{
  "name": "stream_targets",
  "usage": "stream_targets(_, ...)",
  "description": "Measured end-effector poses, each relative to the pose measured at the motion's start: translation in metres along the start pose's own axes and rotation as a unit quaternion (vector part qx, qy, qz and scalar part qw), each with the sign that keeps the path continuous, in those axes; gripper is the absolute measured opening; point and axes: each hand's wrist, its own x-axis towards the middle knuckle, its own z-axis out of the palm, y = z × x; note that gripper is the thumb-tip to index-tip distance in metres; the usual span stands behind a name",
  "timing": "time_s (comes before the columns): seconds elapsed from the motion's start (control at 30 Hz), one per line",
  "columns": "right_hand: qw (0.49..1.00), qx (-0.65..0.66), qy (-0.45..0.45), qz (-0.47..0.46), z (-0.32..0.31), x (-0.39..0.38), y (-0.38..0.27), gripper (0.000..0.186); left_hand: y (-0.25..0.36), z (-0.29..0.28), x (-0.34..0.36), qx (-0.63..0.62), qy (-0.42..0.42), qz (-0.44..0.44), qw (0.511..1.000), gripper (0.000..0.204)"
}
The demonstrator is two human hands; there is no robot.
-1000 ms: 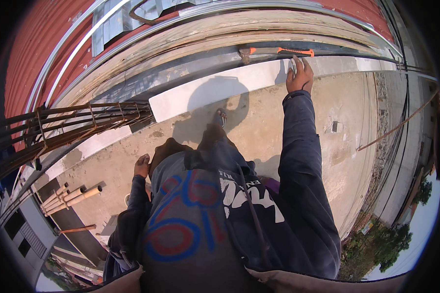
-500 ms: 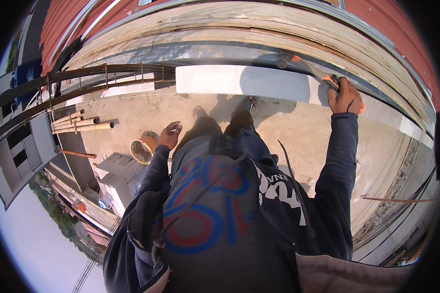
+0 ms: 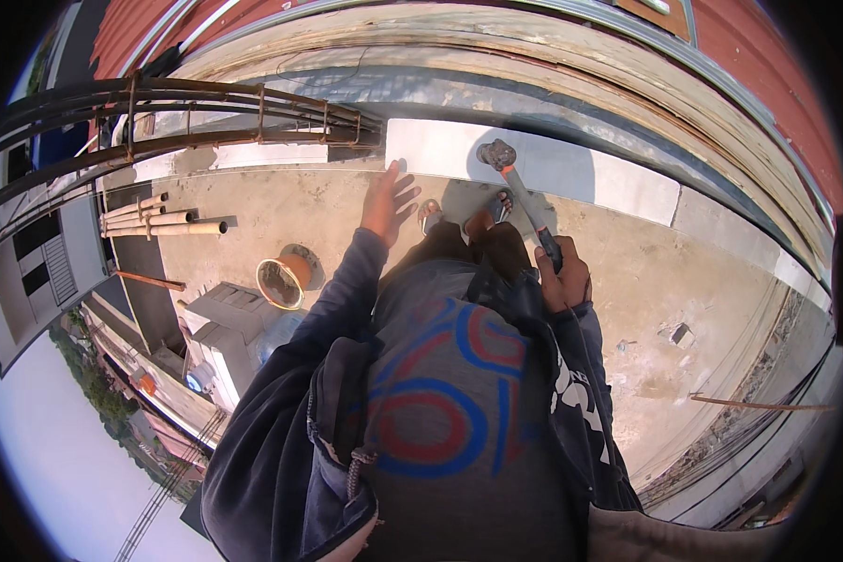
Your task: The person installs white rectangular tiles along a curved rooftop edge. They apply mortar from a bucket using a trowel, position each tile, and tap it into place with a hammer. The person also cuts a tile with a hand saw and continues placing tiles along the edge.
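A mallet (image 3: pixel 530 208) with a dark head and a grey-and-orange handle is gripped near its handle end by my right hand (image 3: pixel 565 273). Its head overlaps the row of white blocks (image 3: pixel 628 183) in this view; whether it touches them I cannot tell. My left hand (image 3: pixel 389 203) is stretched out with fingers apart and holds nothing. Its fingertips are close to the near left end of the same white block, beside the gap below the rebar cage (image 3: pixel 225 136). My shadow falls across the blocks.
To the left stand an orange bucket (image 3: pixel 295 272) with grey material in it, stacked grey blocks (image 3: pixel 220 314) and several pale poles (image 3: pixel 173 228). A thin string line runs along the block row. Behind it are weathered boards (image 3: pixel 496 61). A small hole (image 3: pixel 681 333) marks the concrete floor at right.
My right hand has swung the mallet left and nearer my body, its head now over the blocks' left part. My left hand has moved forward and right, its fingers spreading. My body has shifted right.
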Motion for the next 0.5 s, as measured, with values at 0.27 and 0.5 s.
stream_targets(0.27, 0.973, -0.028, 0.082, -0.213, 0.038, -0.005, -0.048, 0.052, 0.001, 0.007, 0.018, -0.02, 0.069, 0.004, 0.997, 0.066)
stream_targets(0.5, 0.985, -0.119, 0.03, -0.125, 0.063, 0.016, -0.046, 0.053, 0.002, 0.008, 0.018, -0.01, 0.076, 0.011, 0.997, 0.076)
